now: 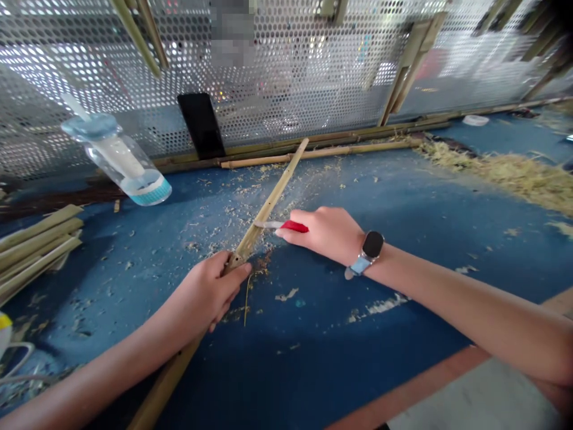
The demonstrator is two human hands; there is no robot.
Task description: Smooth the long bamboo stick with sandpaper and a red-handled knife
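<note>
A long split strip of bamboo [272, 200] runs slantwise from the near edge up to the back of the blue table. My left hand [215, 286] is closed around it near its middle, thumb on top. In my right hand [320, 233] is a knife with a red handle [294, 226]; the fingers wrap the handle. Its narrow blade lies against the strip, just beyond my left hand. A thin sliver [246, 298] hangs down beside the left thumb. The strip's lower part passes under my left wrist, partly hidden.
A clear bottle with a blue lid [129, 161] and a black phone [201, 125] stand by the perforated metal screen [277, 89]. Bamboo strips [40, 245] lie stacked at left, a bamboo pole [349, 149] along the back, and a heap of shavings [510, 179] at right.
</note>
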